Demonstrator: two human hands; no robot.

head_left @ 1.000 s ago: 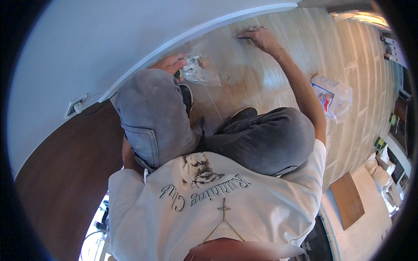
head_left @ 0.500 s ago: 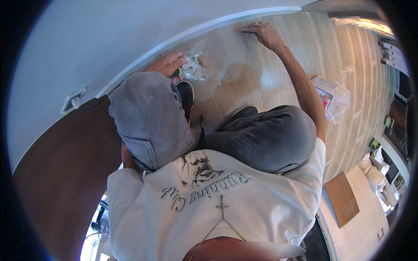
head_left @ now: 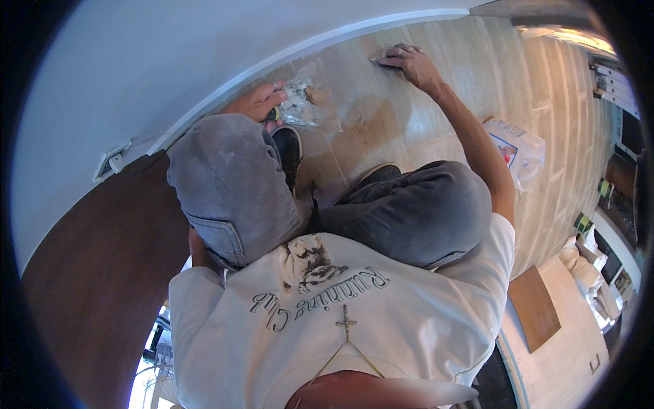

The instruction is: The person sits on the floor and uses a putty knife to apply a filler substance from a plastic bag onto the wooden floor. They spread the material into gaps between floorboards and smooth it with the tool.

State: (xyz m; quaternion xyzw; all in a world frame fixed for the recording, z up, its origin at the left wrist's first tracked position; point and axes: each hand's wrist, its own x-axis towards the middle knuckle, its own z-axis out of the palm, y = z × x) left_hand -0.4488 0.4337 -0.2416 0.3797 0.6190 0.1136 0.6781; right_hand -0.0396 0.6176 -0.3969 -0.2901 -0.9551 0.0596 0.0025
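Observation:
My left hand (head_left: 257, 102) is beside my left knee, near the wall. Its fingers are curled round a small dark-and-yellow handle (head_left: 272, 114); the rest of that tool is hidden. Touching or just next to its fingertips is a clear plastic sheet (head_left: 328, 121) bearing whitish, crumpled clumps (head_left: 296, 101). Farther off, my right hand (head_left: 407, 61) reaches out at arm's length and presses a small, thin dark piece (head_left: 385, 62) against the wood-look floor (head_left: 443, 75). Whether that piece is cloth or a pad is too small to tell.
A white baseboard (head_left: 320, 42) curves along the wall at the far left. To the right lies a clear plastic bag (head_left: 524, 158) with a coloured label. A brown board (head_left: 533, 310) rests on a pale surface at lower right. Dark brown flooring (head_left: 102, 273) fills the left.
My right hand has slid a little nearer to me, with the dark piece under its fingers. My left hand stays almost in place by the plastic sheet.

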